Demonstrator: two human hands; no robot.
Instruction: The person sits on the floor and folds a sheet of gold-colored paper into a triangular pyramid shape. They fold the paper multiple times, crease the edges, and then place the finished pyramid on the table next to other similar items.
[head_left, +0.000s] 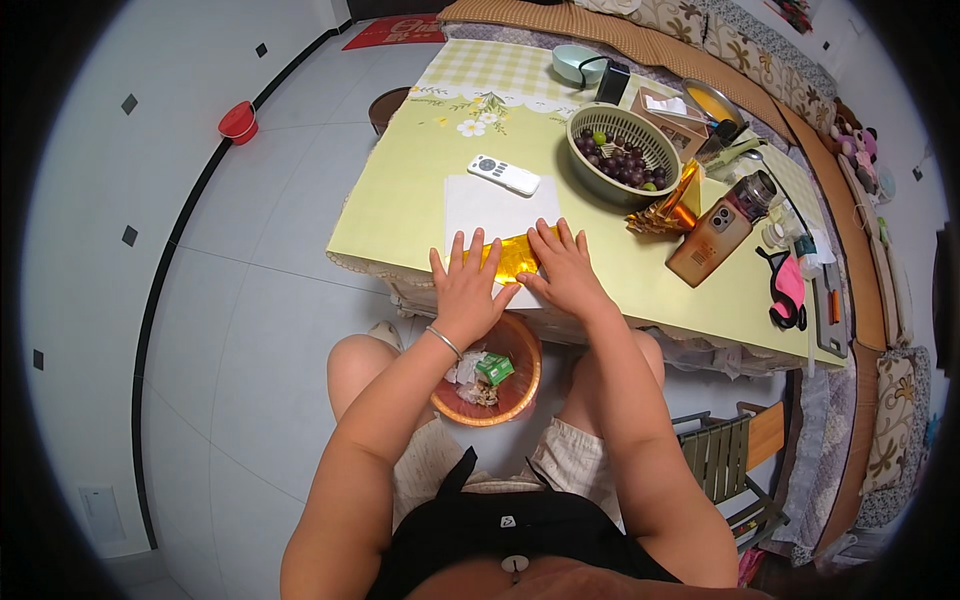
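Note:
A shiny gold foil sheet (516,262) lies near the table's front edge, on top of a white sheet of paper (500,212). My left hand (468,285) rests flat on the foil's left part, fingers spread. On its right end lies my right hand (566,268), also flat with the fingers stretched out. The thumbs almost meet at the foil's near edge. Both palms hide the ends of the foil. Just beyond the hands, a white remote control (503,175) lies across the paper's far edge.
Right of the paper stand a colander (585,178) of grapes, folded gold foil (668,208) and a phone (720,242) propped upright. A pink-and-black eye mask (786,288) lies farther right. Below the table edge, between my knees, sits an orange waste bin (528,385); a folding chair (715,450) is at right.

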